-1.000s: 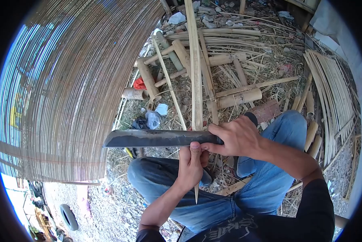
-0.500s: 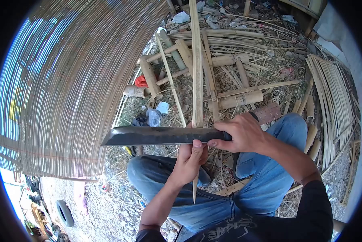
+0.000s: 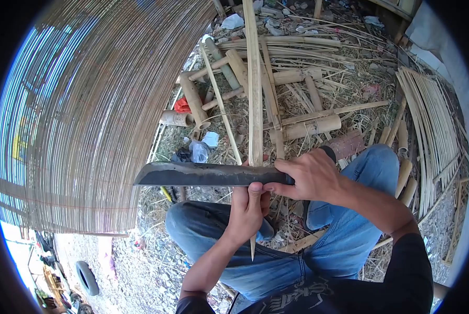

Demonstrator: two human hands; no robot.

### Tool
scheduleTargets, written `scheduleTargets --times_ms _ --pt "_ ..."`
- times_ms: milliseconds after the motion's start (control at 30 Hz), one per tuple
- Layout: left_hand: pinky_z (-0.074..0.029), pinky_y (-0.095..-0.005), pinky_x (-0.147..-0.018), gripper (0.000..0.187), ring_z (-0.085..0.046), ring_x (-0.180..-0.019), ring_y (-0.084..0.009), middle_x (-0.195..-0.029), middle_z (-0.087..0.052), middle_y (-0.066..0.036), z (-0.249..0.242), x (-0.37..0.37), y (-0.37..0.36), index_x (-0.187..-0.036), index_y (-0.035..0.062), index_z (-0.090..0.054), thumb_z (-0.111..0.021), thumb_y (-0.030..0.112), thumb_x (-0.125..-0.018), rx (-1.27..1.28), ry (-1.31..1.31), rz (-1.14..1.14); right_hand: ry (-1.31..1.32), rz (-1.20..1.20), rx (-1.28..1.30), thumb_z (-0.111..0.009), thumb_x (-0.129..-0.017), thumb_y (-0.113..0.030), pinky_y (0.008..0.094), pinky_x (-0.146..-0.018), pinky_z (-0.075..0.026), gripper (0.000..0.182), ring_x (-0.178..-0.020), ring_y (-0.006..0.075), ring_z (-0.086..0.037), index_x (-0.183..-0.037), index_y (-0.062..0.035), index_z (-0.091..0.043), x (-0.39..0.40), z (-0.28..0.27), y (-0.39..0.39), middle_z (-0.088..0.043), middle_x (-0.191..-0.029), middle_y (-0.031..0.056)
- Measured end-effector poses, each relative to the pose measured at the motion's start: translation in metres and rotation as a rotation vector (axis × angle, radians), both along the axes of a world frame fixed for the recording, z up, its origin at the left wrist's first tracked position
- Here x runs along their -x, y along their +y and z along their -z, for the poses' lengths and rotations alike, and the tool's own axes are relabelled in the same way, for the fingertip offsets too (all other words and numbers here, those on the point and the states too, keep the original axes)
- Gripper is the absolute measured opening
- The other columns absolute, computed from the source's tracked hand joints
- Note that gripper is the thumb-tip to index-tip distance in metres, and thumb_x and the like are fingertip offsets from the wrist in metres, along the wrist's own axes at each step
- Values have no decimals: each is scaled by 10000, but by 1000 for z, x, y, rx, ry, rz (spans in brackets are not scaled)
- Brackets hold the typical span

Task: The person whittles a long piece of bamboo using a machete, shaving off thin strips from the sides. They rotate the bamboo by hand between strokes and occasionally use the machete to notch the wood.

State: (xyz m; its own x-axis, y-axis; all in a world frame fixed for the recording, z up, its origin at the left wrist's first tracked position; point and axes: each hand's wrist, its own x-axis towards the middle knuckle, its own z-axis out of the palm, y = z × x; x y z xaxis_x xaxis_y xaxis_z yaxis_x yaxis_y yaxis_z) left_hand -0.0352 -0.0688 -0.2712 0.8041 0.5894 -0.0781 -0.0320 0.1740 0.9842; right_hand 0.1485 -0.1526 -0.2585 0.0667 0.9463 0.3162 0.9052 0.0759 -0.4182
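A long bamboo strip [image 3: 255, 94] runs from the top of the view down between my legs, where its lower end tapers to a point. My left hand [image 3: 246, 212] is closed around the strip just below the blade, its thumb near the blade's lower edge. In my right hand [image 3: 315, 175] is the handle of a wide dark machete [image 3: 203, 174]. Its blade lies crosswise over the strip, tip to the left. The right thumb reaches toward the left one. Part of the strip is hidden under the blade and left hand.
A slatted bamboo blind [image 3: 88, 120] hangs at the left. Bamboo pieces form a frame [image 3: 195, 99] on the littered ground ahead. Split strips [image 3: 428, 120] lie at the right, beside a reddish block [image 3: 347, 145]. A tire [image 3: 86, 277] is at lower left.
The machete blade has turned slightly, showing more of its flat face, and its tip has shifted a little right. The strip's pointed end sits slightly higher.
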Motion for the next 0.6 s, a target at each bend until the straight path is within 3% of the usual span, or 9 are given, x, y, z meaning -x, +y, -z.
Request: scheduleTargets --times_ms 100,200,367,600 --pt "-271 -195 -437 612 -326 -511 -16 -731 -437 52 5 0 3 -1489 65 -351 -398 496 -1056 33 60 -8 -45 45 -14 -591 -913 -640 410 -442 -494 586 -445 306 -629 -903 -66 -708 1 1 0 -568 -471 113" --pt "-265 -193 -429 615 -312 -503 -19 -718 -422 58 2 0 3 -1470 74 -373 -380 524 -1051 6 100 5 -104 63 -29 -634 -890 -624 401 -432 -463 558 -460 293 -624 -827 -71 -664 -2 -3 0 -628 -560 92" --pt "-260 -186 -444 628 -291 -511 -17 -718 -403 63 -7 -2 -1 -1470 69 -382 -378 533 -1047 -56 62 5 6 -59 61 -654 -875 -619 414 -449 -469 545 -463 298 -623 -826 -76 -669 -9 -7 1 -618 -556 91" --pt "-247 -191 -444 652 -313 -517 -12 -782 -469 49 5 -2 3 -1451 62 -388 -412 557 -1027 -105 64 36 75 -57 149 -684 -874 -570 422 -486 -480 499 -482 318 -625 -877 -71 -716 -11 -9 0 -603 -543 109"
